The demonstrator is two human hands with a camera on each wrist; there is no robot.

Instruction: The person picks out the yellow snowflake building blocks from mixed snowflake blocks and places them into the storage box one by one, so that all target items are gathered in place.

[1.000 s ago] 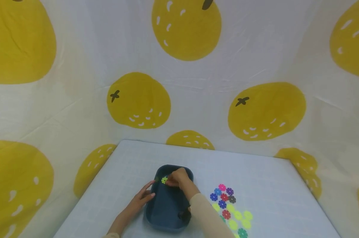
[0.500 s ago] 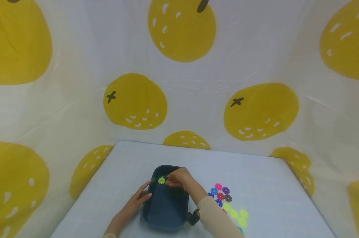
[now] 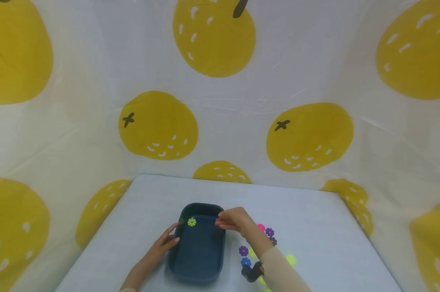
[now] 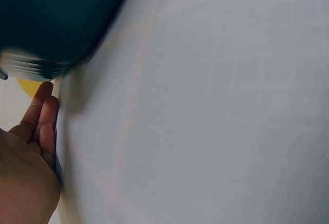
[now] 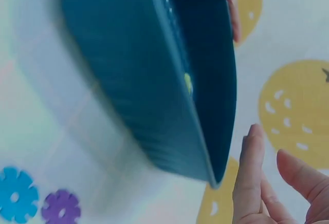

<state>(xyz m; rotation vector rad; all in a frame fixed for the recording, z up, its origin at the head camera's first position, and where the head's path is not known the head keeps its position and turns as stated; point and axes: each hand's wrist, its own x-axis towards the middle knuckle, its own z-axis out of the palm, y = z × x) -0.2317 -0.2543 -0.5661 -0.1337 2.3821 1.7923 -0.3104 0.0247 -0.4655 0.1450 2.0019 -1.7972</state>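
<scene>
Nearest, flower discs (image 3: 243, 251) lie under and beside the right sleeve (image 3: 283, 273), which could drag them if lowered. The left hand (image 3: 164, 242), fingers straight, lies along the bin's (image 3: 196, 253) left rim (whether pressing, I cannot tell); a push might slide it. The yellow-green disc (image 3: 192, 222) lies inside, far left. The right hand (image 3: 235, 219), empty, fingers extended, could clip the right rim; white tabletop (image 3: 278, 198) beyond gives room.

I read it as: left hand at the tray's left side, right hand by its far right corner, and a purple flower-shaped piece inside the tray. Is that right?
Not quite: the flower-shaped piece inside the tray is yellow-green, as the head view shows. The left hand and right hand are where you say.
</scene>
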